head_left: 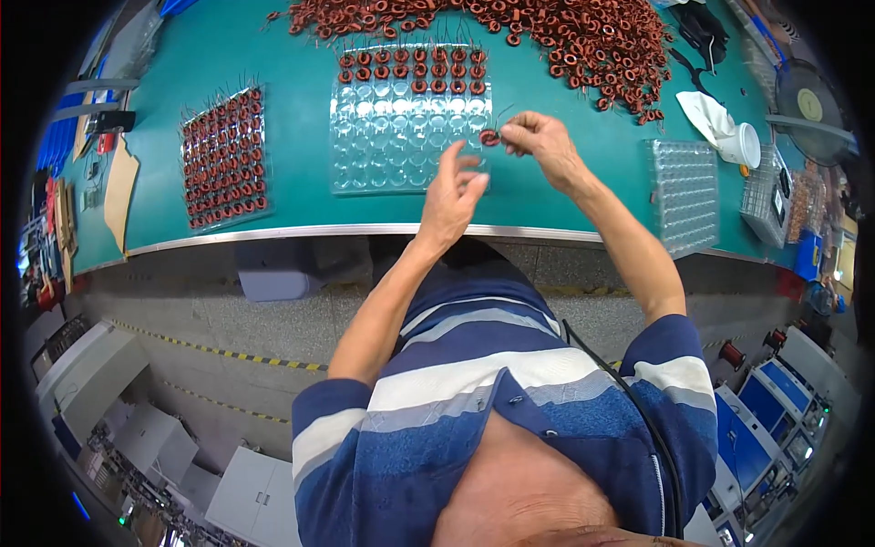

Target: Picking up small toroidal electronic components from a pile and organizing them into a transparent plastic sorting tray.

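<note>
Between the thumb and fingers of my right hand [542,146] is a copper-wound toroid coil [489,138] with thin wire leads, held by the right edge of a clear plastic tray [392,150]. My left hand [453,196] is just left of that coil and below it, fingers apart, with nothing in it; its fingertips are a little blurred. Upright coils [401,70] fill the tray's far rows, while the round pockets nearer me hold none. Behind the tray lies a big loose heap of the same coils [583,46].
A tray full of coils [224,159] lies on the left of the green table [301,109]. Stacked clear trays [685,196] sit at the right, near a white cup [740,144] and a clear box [768,196]. Brown cardboard [119,196] lies at the far left.
</note>
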The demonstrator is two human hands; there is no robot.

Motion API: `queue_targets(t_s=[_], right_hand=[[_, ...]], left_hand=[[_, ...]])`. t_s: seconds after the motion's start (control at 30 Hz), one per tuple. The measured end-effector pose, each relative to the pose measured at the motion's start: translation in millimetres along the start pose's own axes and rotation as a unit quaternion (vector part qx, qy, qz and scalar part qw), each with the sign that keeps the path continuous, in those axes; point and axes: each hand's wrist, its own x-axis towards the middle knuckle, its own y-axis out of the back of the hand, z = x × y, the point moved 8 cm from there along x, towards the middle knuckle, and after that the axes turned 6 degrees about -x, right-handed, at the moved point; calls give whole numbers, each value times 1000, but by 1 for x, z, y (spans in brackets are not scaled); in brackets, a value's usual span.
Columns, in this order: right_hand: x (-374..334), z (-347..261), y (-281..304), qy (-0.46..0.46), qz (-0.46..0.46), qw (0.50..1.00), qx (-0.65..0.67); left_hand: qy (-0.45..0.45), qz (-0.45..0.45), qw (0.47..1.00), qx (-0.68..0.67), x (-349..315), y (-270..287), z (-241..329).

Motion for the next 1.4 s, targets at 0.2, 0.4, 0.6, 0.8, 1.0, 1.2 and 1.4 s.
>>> queue_targets(t_s=[0.2,0.4,0.6,0.8,1.0,1.2,1.4], right_hand=[[-41,-4,-24,22,-75,995,-66],[-52,-8,-18,11,-107,991,-77],[-60,4,-20,-17,-66,998,12],[-85,-54,-17,301,113,835,-446],[-127,-94,-34,429,213,712,-513],[-127,-89,-16,406,218,760,-459],[-130,-105,-31,429,207,767,-431]], left_hand=[[-61,-22,997,33,1,-15,16],[-23,-107,994,-13,-16,-29,23],[44,-104,982,-153,-23,-37,19],[18,-45,999,-14,-28,-34,24],[-64,-32,990,122,-13,-30,53],[17,-113,992,-48,-15,-40,44],[4,-87,990,-106,-21,-34,50]])
